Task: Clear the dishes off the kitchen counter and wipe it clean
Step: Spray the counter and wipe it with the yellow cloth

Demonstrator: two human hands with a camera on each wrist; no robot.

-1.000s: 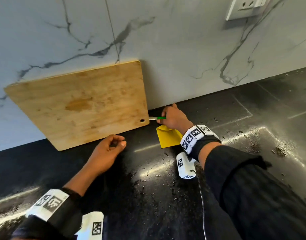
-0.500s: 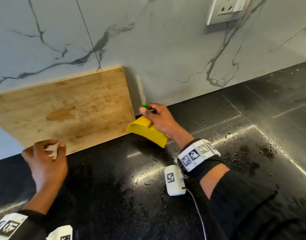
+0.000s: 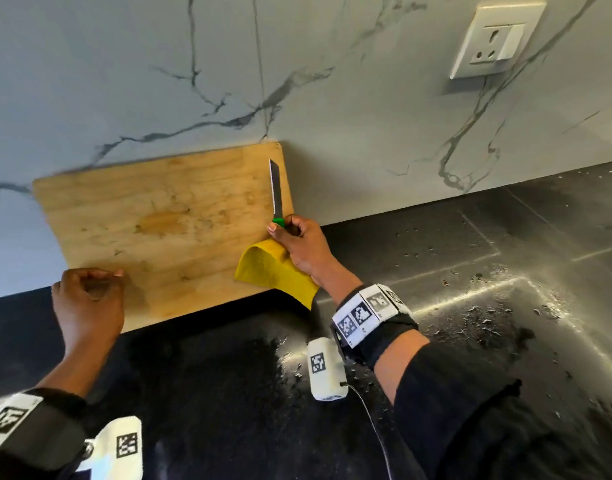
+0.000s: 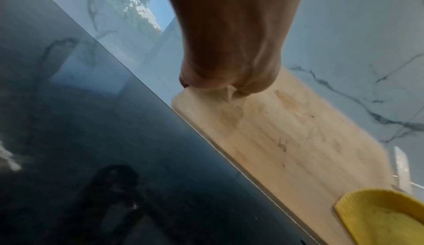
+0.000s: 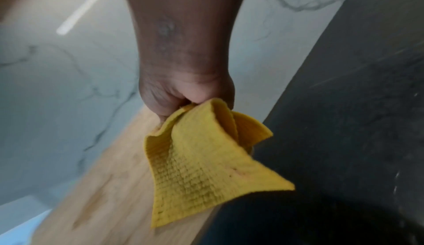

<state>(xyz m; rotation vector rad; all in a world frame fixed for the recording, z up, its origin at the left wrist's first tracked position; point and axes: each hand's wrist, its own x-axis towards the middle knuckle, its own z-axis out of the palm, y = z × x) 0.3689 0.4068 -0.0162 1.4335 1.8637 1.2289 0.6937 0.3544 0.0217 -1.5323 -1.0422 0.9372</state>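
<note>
Gripping a knife (image 3: 276, 188) by its green handle with the blade pointing up, the right hand (image 3: 299, 244) also pinches a soft yellow cloth (image 3: 275, 273); two things in one fist will likely handle awkwardly. The left hand (image 3: 88, 299) is curled, seemingly pinching a pale scrap I cannot identify. Behind, the stiff wooden cutting board (image 3: 166, 230) leans on the wall (image 3: 332, 81); it probably wants a firm edge grip. Crumbs dot the wet counter (image 3: 488, 306).

No readable words, brands or numbers anywhere; only black-and-white square code markers on the wristbands (image 3: 368, 311) at 4 o'clock and 7 o'clock, carrying no legible text
</note>
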